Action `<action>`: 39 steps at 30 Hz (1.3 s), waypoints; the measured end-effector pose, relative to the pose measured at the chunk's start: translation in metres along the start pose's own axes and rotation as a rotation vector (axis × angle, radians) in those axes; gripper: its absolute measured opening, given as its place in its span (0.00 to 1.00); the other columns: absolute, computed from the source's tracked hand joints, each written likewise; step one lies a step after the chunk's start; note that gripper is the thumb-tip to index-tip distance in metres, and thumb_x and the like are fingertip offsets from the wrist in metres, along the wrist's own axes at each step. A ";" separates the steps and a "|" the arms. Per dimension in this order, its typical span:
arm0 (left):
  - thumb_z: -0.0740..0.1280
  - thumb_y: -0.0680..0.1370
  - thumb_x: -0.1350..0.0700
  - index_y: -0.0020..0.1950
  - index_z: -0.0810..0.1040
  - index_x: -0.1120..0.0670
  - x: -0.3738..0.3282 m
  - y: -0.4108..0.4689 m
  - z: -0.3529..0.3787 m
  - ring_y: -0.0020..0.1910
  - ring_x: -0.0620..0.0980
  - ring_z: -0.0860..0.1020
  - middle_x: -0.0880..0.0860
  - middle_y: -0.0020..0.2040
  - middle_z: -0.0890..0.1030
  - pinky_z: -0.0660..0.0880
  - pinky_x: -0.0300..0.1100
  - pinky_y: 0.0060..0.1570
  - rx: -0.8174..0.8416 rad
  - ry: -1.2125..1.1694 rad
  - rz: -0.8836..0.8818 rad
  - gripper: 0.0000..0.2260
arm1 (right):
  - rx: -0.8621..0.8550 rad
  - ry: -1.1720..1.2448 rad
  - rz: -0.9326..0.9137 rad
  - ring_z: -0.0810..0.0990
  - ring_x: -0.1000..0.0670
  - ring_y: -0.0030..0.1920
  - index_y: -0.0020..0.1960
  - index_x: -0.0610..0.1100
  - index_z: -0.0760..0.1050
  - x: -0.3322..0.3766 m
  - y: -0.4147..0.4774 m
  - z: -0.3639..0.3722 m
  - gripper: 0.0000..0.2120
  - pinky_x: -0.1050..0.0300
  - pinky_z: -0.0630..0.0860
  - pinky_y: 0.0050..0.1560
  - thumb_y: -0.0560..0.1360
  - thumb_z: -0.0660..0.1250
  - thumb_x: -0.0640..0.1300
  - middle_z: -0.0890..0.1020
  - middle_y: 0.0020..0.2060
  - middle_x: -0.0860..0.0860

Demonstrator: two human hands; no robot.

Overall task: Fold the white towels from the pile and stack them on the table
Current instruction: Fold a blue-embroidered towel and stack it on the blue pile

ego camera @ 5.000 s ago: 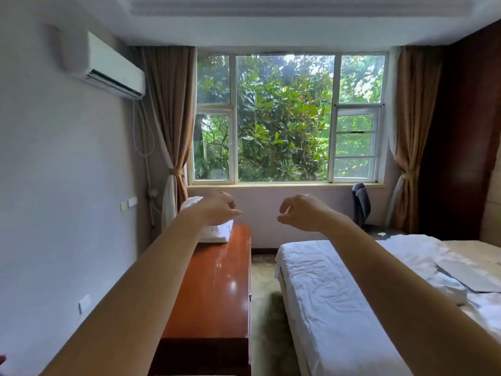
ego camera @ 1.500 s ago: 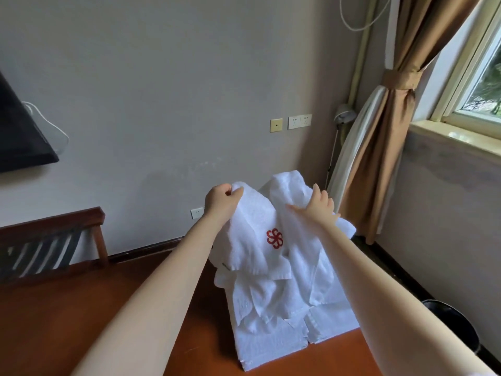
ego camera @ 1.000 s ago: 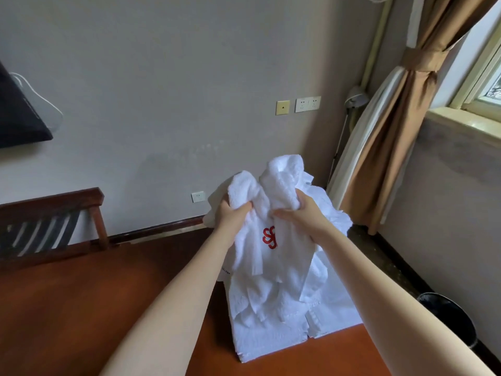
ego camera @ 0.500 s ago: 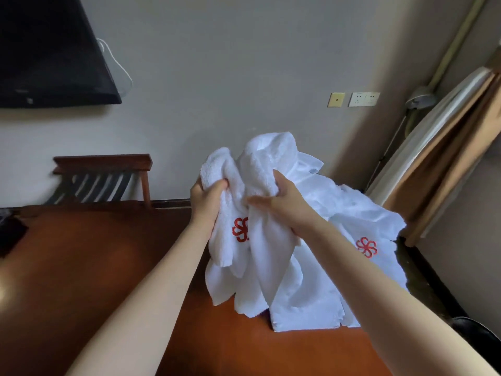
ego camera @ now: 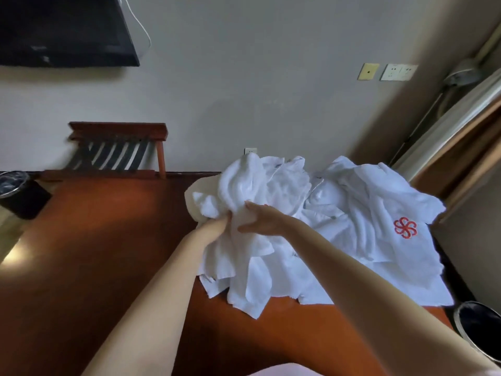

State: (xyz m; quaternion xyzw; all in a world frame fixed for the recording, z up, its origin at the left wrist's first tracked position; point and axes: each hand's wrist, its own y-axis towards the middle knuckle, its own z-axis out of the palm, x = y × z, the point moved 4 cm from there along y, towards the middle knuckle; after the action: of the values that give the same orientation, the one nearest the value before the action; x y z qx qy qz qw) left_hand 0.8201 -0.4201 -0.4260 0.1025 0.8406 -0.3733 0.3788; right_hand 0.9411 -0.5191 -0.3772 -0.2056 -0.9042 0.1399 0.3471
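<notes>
A heap of white towels (ego camera: 374, 234) with a red flower emblem lies on the right end of the reddish-brown table (ego camera: 95, 253). One crumpled white towel (ego camera: 244, 191) is bunched up at the heap's left side, its ends hanging down onto the table. My left hand (ego camera: 217, 226) is mostly buried in its folds and grips it from below. My right hand (ego camera: 260, 219) closes on the same towel from the right, thumb on top.
A wooden luggage rack (ego camera: 116, 150) stands against the wall behind the table. A black bin (ego camera: 19, 194) sits at the left, another bin (ego camera: 479, 329) on the floor at the lower right. A dark wall television (ego camera: 62, 31) hangs top left; curtains (ego camera: 466, 137) at right.
Both hands have lowered the bunched towel toward the table and slightly left of the heap. The view has tilted down and left, showing more table.
</notes>
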 end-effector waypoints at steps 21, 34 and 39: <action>0.64 0.78 0.50 0.66 0.71 0.59 -0.206 -0.059 0.155 0.69 0.55 0.65 0.56 0.67 0.70 0.64 0.45 0.65 -0.129 0.276 0.770 0.19 | -0.832 0.149 0.172 0.77 0.44 0.58 0.64 0.41 0.73 -0.149 -0.112 -0.143 0.18 0.51 0.72 0.56 0.74 0.66 0.41 0.79 0.57 0.45; 0.69 0.68 0.32 0.78 0.49 0.50 -0.178 -0.020 0.264 0.75 0.58 0.56 0.57 0.77 0.53 0.61 0.55 0.70 0.044 0.259 0.092 0.48 | -0.407 0.052 0.422 0.54 0.43 0.75 0.78 0.50 0.42 -0.298 -0.117 -0.179 0.60 0.43 0.57 0.72 0.60 0.74 0.67 0.55 0.75 0.48; 0.77 0.65 0.40 0.78 0.48 0.46 -0.150 -0.006 0.281 0.75 0.57 0.56 0.54 0.74 0.61 0.60 0.48 0.70 0.048 0.425 0.191 0.52 | -0.361 -0.050 0.389 0.56 0.41 0.70 0.74 0.59 0.44 -0.317 -0.103 -0.144 0.54 0.38 0.67 0.62 0.59 0.74 0.66 0.59 0.69 0.52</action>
State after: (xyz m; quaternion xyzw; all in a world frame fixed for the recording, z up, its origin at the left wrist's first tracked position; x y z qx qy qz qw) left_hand 1.0788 -0.6060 -0.4382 0.2667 0.8789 -0.3258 0.2244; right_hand 1.2253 -0.7418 -0.4138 -0.4308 -0.8662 0.0457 0.2492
